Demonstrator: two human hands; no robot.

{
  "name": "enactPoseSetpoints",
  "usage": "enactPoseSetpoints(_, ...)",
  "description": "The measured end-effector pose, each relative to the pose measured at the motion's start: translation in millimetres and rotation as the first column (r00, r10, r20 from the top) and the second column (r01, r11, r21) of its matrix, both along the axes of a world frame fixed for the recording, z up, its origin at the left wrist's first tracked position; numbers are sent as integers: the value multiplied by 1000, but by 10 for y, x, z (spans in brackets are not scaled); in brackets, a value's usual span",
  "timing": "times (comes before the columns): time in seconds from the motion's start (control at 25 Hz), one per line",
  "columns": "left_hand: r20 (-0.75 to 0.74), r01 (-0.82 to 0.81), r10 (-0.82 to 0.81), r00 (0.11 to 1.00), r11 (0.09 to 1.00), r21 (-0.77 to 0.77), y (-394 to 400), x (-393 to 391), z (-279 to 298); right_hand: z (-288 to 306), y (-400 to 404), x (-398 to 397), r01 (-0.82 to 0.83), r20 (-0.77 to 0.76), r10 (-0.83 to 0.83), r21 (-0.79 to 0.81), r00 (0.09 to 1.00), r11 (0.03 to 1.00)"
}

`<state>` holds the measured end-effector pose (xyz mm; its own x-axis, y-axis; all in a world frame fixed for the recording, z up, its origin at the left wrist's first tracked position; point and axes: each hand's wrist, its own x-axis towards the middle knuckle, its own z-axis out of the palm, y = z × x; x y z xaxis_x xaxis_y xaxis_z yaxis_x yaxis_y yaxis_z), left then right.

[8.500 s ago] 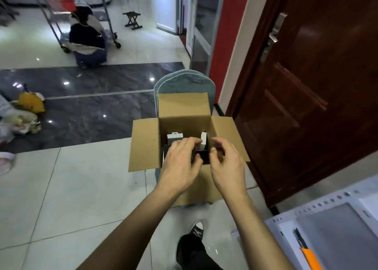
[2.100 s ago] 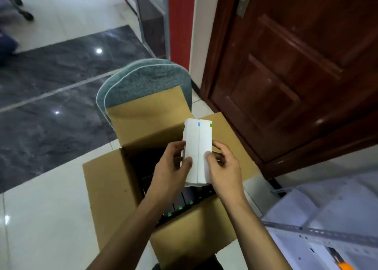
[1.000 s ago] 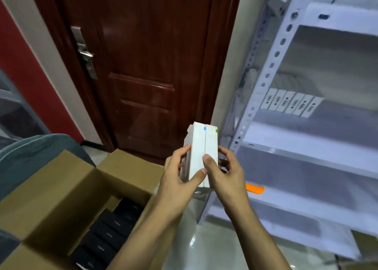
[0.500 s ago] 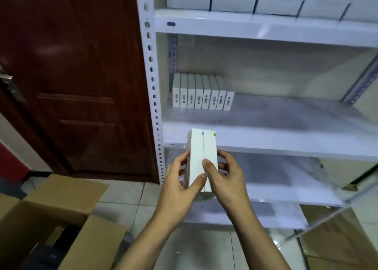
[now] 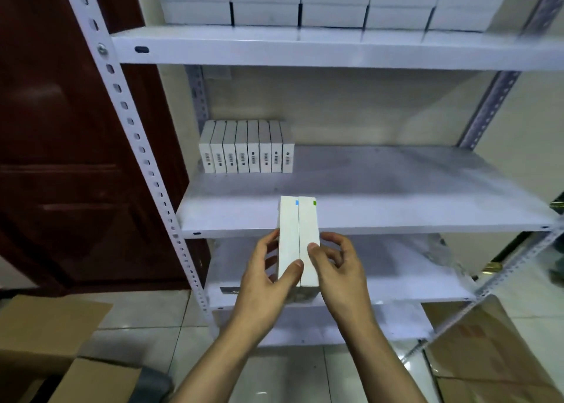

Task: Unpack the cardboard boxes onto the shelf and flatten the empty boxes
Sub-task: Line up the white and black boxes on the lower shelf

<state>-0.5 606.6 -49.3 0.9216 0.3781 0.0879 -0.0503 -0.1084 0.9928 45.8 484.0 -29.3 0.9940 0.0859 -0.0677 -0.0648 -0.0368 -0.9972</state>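
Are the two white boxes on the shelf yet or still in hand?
In hand. Both white boxes stand upright, pinched between the left hand and right hand, in front of the middle shelf.

1. Beyond my fingertips [image 5: 311, 247], the grey metal middle shelf board [image 5: 396, 189] lies bare on its right.
2. Up and left of my fingers, a row of upright white cartons [image 5: 247, 151] fills its back-left corner.
3. A perforated white steel upright [image 5: 146, 164] bounds my left.
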Motion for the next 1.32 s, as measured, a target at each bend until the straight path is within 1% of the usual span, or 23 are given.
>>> enactPoseSetpoints(0.12, -13, 27, -28, 1000, 999, -21, -89, 169, 18, 25, -104, 133, -3, -12, 3, 14, 1000, 1000)
enactPoseSetpoints(0.32, -44, 56, -58, 997, 998, -40, -123, 473, 47, 11, -180, 398, -42, 7, 42, -18, 999, 999)
enactPoseSetpoints(0.64, -121, 112, -118, 986, 992, -56, 36, 1015, 28, 1, -79, 944, -51, 9, 51, -38, 999, 998)
enactPoseSetpoints(0.72, -110, 130, -138, 984, 989, -76, 92, 1136, 23, -6, -24, 1075, -44, 4, 45, -43, 999, 998)
enactPoseSetpoints(0.88, -110, 169, -174, 979, 984, -56, 210, 1361, -13, -56, 79, 1278, -23, -22, 22, -72, 1000, 997)
enactPoseSetpoints(1.0, -95, 180, -186, 978, 982, -64, 278, 1531, -47, -65, 132, 1418, 24, -25, -25, -74, 999, 997)
enactPoseSetpoints(1.12, -67, 178, -182, 981, 981, -73, 310, 1667, -41, -65, 176, 1544, 73, 0, -73, -96, 997, 993)
enactPoseSetpoints(1.24, -31, 193, -194, 980, 980, -40, 377, 1768, -39, -82, 237, 1656, 116, 40, -111, -145, 993, 983)
enactPoseSetpoints(1.32, -4, 216, -216, 976, 976, -17, 428, 1836, -35, -96, 275, 1715, 140, 58, -133, -148, 989, 979)
